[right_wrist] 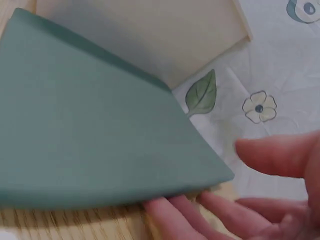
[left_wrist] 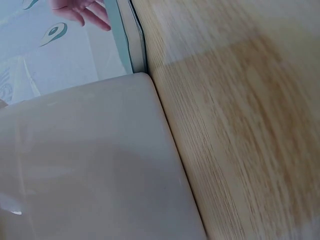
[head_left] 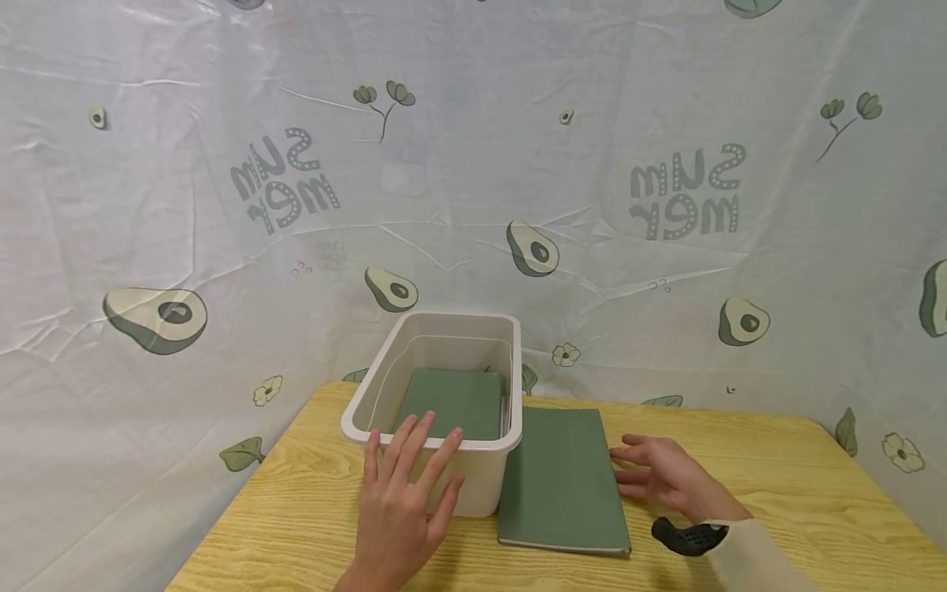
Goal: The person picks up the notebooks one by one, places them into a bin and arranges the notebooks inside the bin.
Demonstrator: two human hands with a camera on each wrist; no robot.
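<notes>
A green-covered book (head_left: 564,485), its pale page edges showing in the left wrist view, lies flat on the table beside a light plastic bin (head_left: 484,485). Inside the bin is another flat green item (head_left: 455,399), perhaps a similar book; its lower part is hidden by the bin's wall. My left hand (head_left: 403,501) rests with spread fingers against the bin's near wall and rim. At the book's right edge is my right hand (head_left: 669,477). In the right wrist view its fingertips (right_wrist: 167,212) meet the edge of the book, while the thumb (right_wrist: 275,155) stands apart from the cover.
The wooden table (head_left: 769,493) extends to both sides of the bin and book. Behind it hangs a pale curtain (head_left: 459,181) printed with avocados and flowers. A black band (head_left: 688,537) circles my right wrist.
</notes>
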